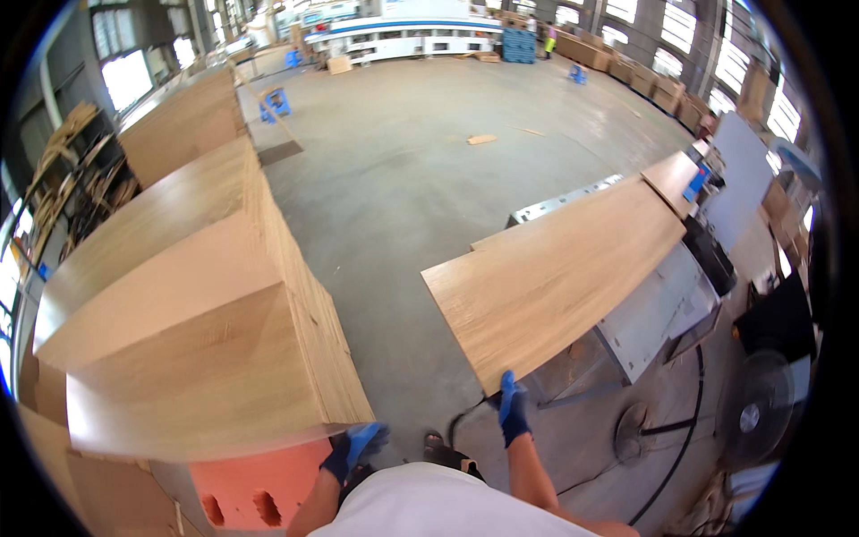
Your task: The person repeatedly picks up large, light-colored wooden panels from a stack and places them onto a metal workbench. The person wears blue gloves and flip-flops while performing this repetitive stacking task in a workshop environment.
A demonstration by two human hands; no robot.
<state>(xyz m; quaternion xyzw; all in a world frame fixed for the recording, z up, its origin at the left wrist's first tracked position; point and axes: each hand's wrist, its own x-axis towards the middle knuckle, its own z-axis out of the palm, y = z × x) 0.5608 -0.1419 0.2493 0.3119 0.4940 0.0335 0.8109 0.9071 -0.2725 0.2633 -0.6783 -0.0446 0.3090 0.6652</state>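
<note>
My right hand (513, 410), in a blue and dark glove, grips the near corner of a long wood-grain board (555, 277). Its thumb lies on top and the other fingers are hidden under the edge. The board rests on a grey metal machine table (658, 309). Beside the near right corner of a tall stack of wood-grain boards (197, 380) is my left hand (362, 445), gloved alike. It is slightly blurred, with its fingers stretched out and apart, and nothing shows in it.
An orange-red block with two holes (259, 483) is under the left stack. A pedestal fan (756, 416) and a black hose (684, 465) are at the right. Blue stools (276, 106) and a wood offcut (481, 140) are on the floor farther off. A long white machine (403, 36) lines the back.
</note>
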